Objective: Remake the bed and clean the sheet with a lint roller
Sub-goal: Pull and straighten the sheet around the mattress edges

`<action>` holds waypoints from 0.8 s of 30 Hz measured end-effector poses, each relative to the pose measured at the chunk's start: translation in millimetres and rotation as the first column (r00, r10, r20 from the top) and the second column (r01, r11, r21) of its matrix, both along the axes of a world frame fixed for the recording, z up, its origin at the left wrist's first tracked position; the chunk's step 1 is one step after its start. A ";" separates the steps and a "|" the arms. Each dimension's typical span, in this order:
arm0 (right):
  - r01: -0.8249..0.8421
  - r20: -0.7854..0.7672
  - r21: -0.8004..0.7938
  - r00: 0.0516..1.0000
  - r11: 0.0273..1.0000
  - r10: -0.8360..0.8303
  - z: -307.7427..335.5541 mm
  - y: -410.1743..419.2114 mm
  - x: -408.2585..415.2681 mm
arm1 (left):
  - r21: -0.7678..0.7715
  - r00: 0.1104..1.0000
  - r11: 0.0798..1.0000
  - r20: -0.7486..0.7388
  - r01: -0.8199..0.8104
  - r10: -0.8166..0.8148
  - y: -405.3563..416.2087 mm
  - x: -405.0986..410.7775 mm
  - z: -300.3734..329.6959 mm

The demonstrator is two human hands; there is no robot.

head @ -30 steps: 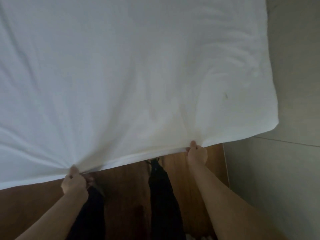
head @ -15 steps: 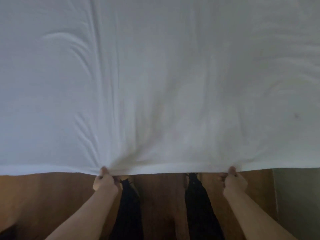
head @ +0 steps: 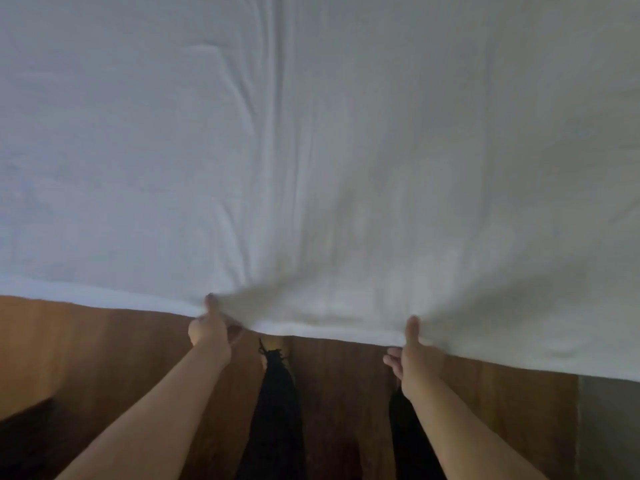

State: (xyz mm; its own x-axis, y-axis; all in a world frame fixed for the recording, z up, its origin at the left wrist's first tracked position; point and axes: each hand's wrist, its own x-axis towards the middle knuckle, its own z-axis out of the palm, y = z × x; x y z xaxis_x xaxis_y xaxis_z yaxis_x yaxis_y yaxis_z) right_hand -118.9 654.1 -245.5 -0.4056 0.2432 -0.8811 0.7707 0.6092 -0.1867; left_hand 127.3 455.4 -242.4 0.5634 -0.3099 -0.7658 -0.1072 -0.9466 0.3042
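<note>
White sheet (head: 311, 150), creased, edge in left hand (head: 207, 329); right hand (head: 415, 355)

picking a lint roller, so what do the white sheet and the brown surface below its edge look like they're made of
White sheet: looks like soft woven fabric, matte, likely cotton; it creases and bunches where the left hand and right hand pinch its edge. Brown surface: seems wood or wood-look laminate, smooth with a slight sheen and faint grain.

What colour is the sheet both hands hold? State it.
Plain white, no pattern; the sheet shows best in the head view.
</note>
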 end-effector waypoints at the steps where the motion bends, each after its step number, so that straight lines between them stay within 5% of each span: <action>1: 0.035 -0.020 0.020 0.999 0.999 -0.034 -2.5 -3.5 2.1 | -0.005 1.000 1.000 0.019 0.017 -0.017 -8.1 0.0 3.4; 4: 0.051 -0.085 0.124 0.996 0.991 -0.040 -10.7 8.1 14.7 | -0.055 0.993 0.997 0.107 0.052 -0.046 -1.8 17.3 -2.3; 9: -0.245 0.145 0.277 0.967 0.929 0.211 -10.8 40.9 52.4 | 0.000 0.999 0.999 -0.035 -0.033 0.033 2.7 45.0 -14.4; 11: -0.495 0.090 0.205 0.869 0.844 0.487 -10.8 29.6 69.8 | -0.021 0.999 1.000 0.036 0.006 -0.006 -3.8 36.2 -8.5; 14: -0.767 -0.086 0.055 0.634 0.639 0.768 0.5 -19.7 88.9 | -0.075 0.926 0.974 0.333 0.215 -0.179 -4.4 8.9 13.6; 17: -0.870 -0.288 -0.070 0.486 0.488 0.825 20.6 -92.2 93.0 | -0.243 0.782 0.752 0.327 0.612 -0.531 -9.3 -19.2 28.2; 19: -0.872 -0.352 -0.166 0.489 0.461 0.798 28.2 -140.0 89.9 | -0.278 0.607 0.549 0.205 0.788 -0.768 -18.0 -28.0 24.6; 20: -0.865 -0.358 -0.209 0.501 0.456 0.788 28.8 -159.0 87.6 | -0.280 0.577 0.527 0.142 0.802 -0.804 -22.0 -26.4 17.2; 24: -0.843 -0.216 -0.247 0.529 0.478 0.821 16.5 -177.5 75.9 | -0.089 0.787 0.782 0.063 0.617 -0.614 -18.1 2.7 3.0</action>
State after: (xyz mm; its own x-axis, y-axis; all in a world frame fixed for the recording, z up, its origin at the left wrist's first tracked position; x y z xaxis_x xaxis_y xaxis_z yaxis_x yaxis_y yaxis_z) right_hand -43.0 476.6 -229.0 -0.3320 -0.4923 -0.8046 -0.0873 0.8654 -0.4934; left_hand 130.0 437.3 -239.4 0.2475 -0.6719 -0.6981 -0.6671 -0.6407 0.3801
